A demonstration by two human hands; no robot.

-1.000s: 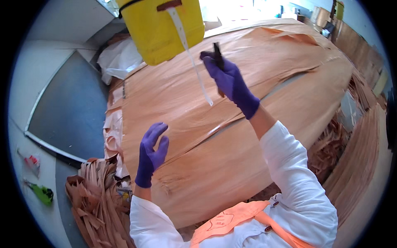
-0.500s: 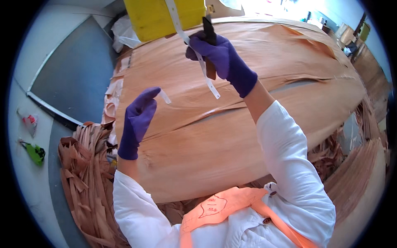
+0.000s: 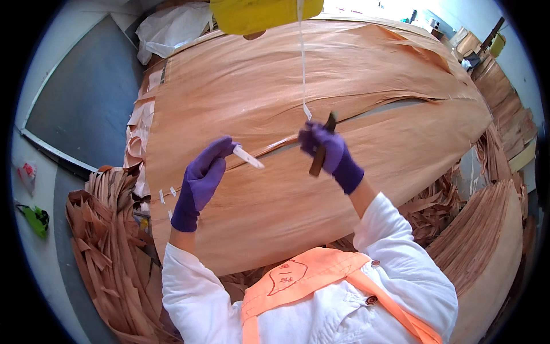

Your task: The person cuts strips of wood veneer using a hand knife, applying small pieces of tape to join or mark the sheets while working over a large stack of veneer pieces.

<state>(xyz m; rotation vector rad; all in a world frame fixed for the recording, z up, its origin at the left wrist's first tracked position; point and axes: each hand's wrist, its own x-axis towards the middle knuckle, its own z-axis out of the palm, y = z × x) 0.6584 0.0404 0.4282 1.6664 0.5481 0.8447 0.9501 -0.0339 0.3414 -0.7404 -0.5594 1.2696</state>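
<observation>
Between the thumb and fingers of my left hand [image 3: 201, 180], in a purple glove, is a short white strip of perforated tape [image 3: 249, 157], held above a large tan veneer sheet [image 3: 298, 212]. My gloved right hand [image 3: 337, 153] is closed around a dark, flat, narrow tool [image 3: 317, 163]; blur hides its exact kind. A longer white tape [image 3: 303, 69] hangs from the yellow container [image 3: 266, 20] overhead, its loose end just above my right fingertips. Whether they touch it, I cannot tell. A long split [image 3: 395, 107] runs across the sheet beyond my hands.
Small white tape pieces [image 3: 161, 196] lie by the sheet's left edge. Veneer scraps [image 3: 109, 246] heap up at the left, and stacked veneer strips [image 3: 475, 241] stand at the right. A white plastic bag [image 3: 172, 31] sits at the far left beside a grey panel [image 3: 86, 97].
My right hand has come down and nearer with the tool, away from the hanging tape. My left hand has shifted slightly right with its strip. The view has tilted, so the yellow container sits higher.
</observation>
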